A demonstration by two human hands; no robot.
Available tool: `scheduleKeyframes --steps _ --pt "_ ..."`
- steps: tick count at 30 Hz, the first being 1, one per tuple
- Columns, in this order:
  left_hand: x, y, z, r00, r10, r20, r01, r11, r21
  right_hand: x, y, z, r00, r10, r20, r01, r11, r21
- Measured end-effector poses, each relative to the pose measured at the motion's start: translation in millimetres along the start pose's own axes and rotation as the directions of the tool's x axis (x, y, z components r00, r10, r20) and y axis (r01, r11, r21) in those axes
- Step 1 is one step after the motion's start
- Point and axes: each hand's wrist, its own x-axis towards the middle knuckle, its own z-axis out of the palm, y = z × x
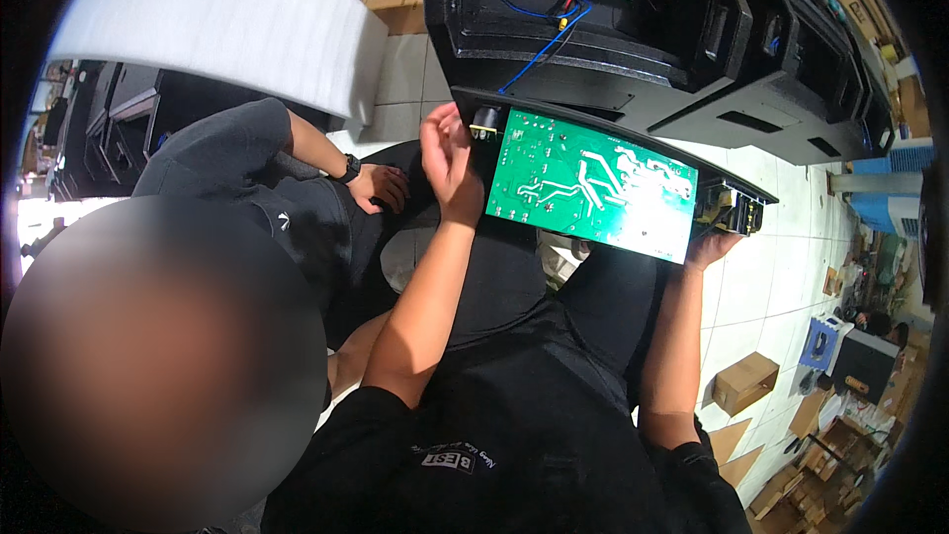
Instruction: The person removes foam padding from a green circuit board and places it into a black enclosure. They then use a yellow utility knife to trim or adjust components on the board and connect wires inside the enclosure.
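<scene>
A black panel module with a green circuit board (583, 188) lies across my lap, the board's soldered side facing up. My right hand (714, 249) grips the module's right end from below, under a cluster of wound components (730, 210); most of its fingers are hidden. Beside the left end is my left hand (450, 160), raised with loosely bent fingers and no object visible in them. A black cylindrical component (485, 123) sits close to those fingers. Just beyond the module stands a black speaker cabinet (583, 64) with blue wires (546, 51) running out of its opening.
A co-worker sits at my left, their hand (381, 188) resting on their leg. White foam wrap (227, 25) covers something at the far left. Another black cabinet (791, 89) stands to the right. A cardboard box (745, 383) sits on the tiled floor (741, 297).
</scene>
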Motion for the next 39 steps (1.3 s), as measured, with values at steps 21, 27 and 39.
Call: scheduleKeyframes --steps 21,27,39 --pt "-54.1 102.2 -16.8 0.823 0.393 0.410 -0.549 0.737 0.395 4.1 -0.7 8.6 1.000 0.025 -0.011 -0.025 0.996 -0.082" --pt "-44.8 89.2 -14.8 0.885 -0.061 0.462 0.190 0.953 -0.237 13.7 2.4 -8.3 0.993 -0.007 0.116 0.015 0.998 -0.069" --pt "-18.6 111.8 -18.8 0.590 -0.560 0.582 0.779 0.586 -0.226 20.2 -1.9 -23.8 0.956 0.090 0.280 -0.110 0.992 0.058"
